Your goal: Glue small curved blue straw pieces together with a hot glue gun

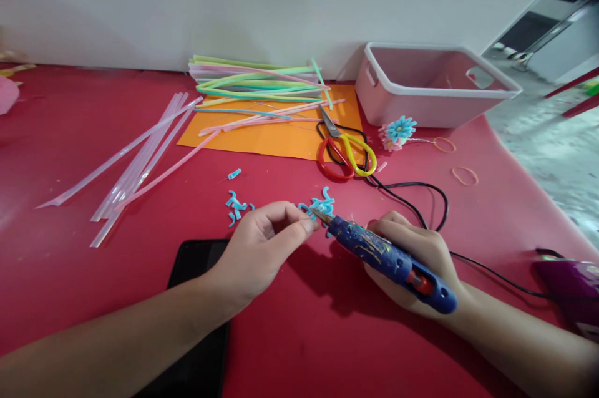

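Observation:
My left hand (266, 242) is closed in a pinch, thumb against forefinger, at a cluster of curled blue pipe-cleaner pieces (324, 203). A small blue piece seems to be between the fingertips, though they partly hide it. My right hand (416, 254) is wrapped round a blue glue gun (374, 251) with dried glue on its barrel. The metal nozzle points up and left, right at the left fingertips and the blue cluster. More short blue pieces (238, 206) lie to the left, with a small blue coiled bit (234, 174) behind them.
Scissors (349, 151) lie by a black cord (435, 192) on orange paper (262, 139) with pipe cleaners (253, 83). Clear strips (145, 161) are at left. A white bin (430, 98) stands behind a blue flower (401, 128). A black phone (196, 261) lies beneath my left arm.

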